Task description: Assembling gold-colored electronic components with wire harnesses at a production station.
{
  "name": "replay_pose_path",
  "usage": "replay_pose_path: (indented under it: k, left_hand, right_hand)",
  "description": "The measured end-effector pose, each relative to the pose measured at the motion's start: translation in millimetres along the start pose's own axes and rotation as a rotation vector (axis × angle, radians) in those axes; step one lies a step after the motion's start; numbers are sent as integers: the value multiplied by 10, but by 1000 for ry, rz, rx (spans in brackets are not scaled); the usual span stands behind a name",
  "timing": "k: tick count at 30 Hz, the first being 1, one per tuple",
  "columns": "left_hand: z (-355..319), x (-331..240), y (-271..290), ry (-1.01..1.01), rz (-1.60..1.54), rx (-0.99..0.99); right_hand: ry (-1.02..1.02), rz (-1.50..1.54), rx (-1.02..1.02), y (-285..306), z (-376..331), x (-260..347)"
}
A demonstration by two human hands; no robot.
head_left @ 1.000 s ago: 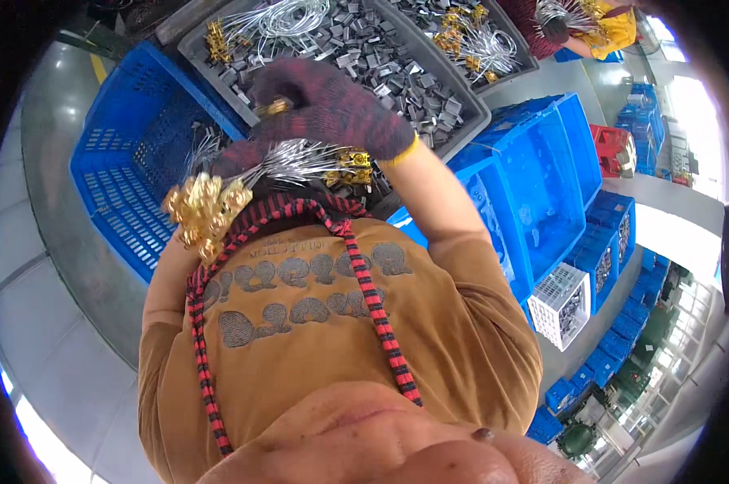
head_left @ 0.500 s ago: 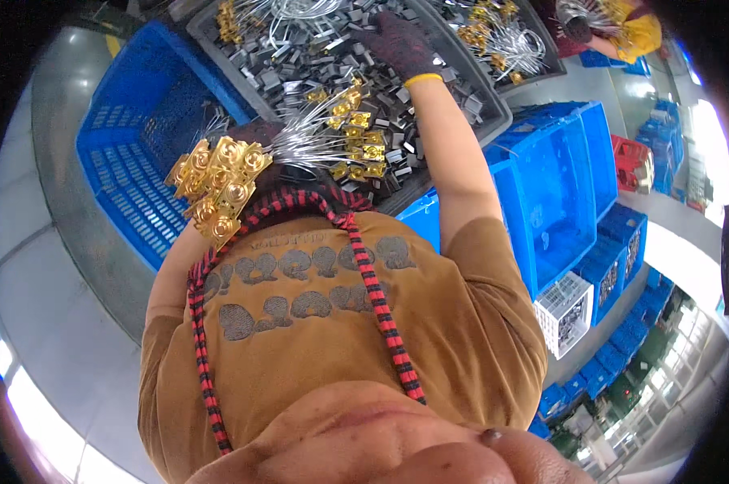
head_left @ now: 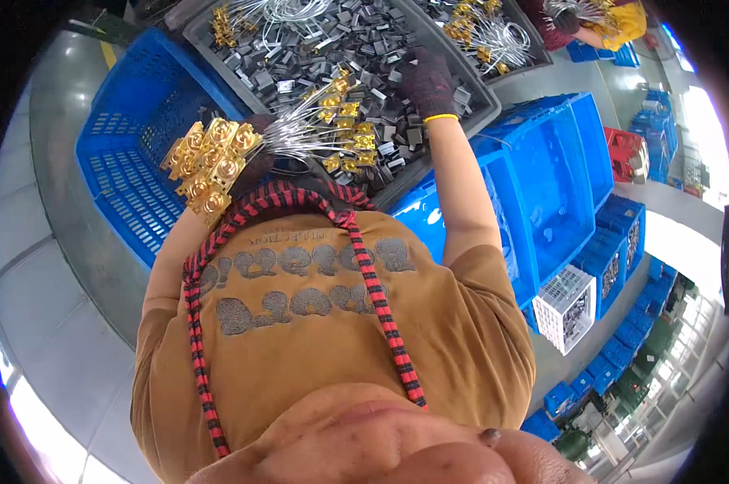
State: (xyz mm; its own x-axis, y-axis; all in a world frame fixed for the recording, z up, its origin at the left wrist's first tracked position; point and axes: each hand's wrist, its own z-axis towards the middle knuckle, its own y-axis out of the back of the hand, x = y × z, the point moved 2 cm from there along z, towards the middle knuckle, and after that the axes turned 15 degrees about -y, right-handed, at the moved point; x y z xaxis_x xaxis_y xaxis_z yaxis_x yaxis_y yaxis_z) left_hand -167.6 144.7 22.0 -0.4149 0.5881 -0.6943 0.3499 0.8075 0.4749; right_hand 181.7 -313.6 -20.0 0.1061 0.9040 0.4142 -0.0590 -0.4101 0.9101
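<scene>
**Hands at a grey tray of metal parts**

Right hand (head_left: 429, 81), in a dark glove with a yellow cuff, reaching into the grey tray (head_left: 469, 121) and resting on the heap of small dark metal pieces (head_left: 300, 56); fingers curled down among them, grip hidden, so cannot tell whether closed on anything. Left hand (head_left: 259, 157), also dark-gloved and mostly hidden behind the chest, clamped on a bundle of silver wires (head_left: 300, 133). Gold-coloured fittings (head_left: 207, 165) bunched at the bundle's left end, over the edge of a blue crate; smaller gold clips (head_left: 348, 133) fanned at the right end, over the tray's near rim.

More wire bundles with gold ends lying in the tray's far left corner (head_left: 235, 20). Second grey tray (head_left: 526, 56) just beyond, holding another wire bundle (head_left: 485, 36). Another person's gloved hand and yellow sleeve (head_left: 614, 20) at the top right, on further wires.

Slotted blue crate (head_left: 130, 153) to the left of the tray, dark pieces showing in its far corner. Solid blue bins (head_left: 558, 169) to the right. White slotted basket (head_left: 566, 306) and stacked blue crates (head_left: 622, 242) lower right.

Grey floor (head_left: 58, 282) below left, bright light along the right rim.
</scene>
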Motion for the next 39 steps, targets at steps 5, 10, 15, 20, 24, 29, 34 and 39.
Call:
replay_pose_path:
  k: [5,10,15,20,24,29,34,39]
  left_hand:
    - [252,-1216,-242,-812,384,-139]
    - [1406,-1150,-526,-786,408,-231]
    - [1223,-992,-422,-1114,836,-191]
    - [1231,-833,-322,-925,1017,-288]
    - [1318,-762,-454,-817,1150,-295]
    - [1545,-755,-336,-754,1229,-296]
    - [1532,-872,-331,-766,967,-238]
    - [1448,-1118,-415,-786,709,-145]
  right_hand:
    - [-272,450,337,624,-367,163]
    - [106,853,499,819,-1242,1038]
    - [430,911,566,952,-1494,1507]
    - [-45,1137,769,1076,-1247,1031]
    - [251,903,549,836,-1207,1126]
    - [100,1077,839,938,-1117,1156]
    - [320,836,799,963,-1078,1154]
    - [433,647,794,869,-965,1210]
